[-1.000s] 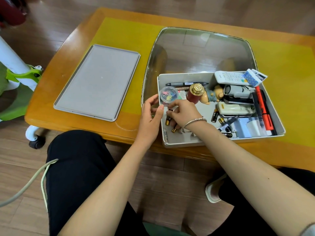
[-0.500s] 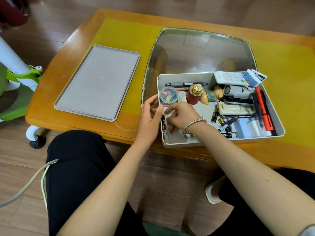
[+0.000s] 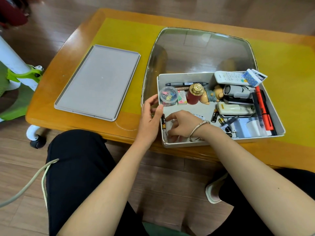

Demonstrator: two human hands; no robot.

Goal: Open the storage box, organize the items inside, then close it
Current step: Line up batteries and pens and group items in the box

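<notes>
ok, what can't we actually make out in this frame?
Head view only:
- Whether the right hand grips anything: its fingertips curl down onto the storage box floor, palm side hidden.
- Batteries along the left wall: the hands cover part of the row, count unclear.
- Remote button labels: too small to read.
- Bottom right box corner: pens and white items overlap, not separable.
- Left hand rests at the box's left wall.

Glossy wooden table [image 3: 71,106] (glass inset), matt grey plastic storage box [image 3: 276,120].
</notes>
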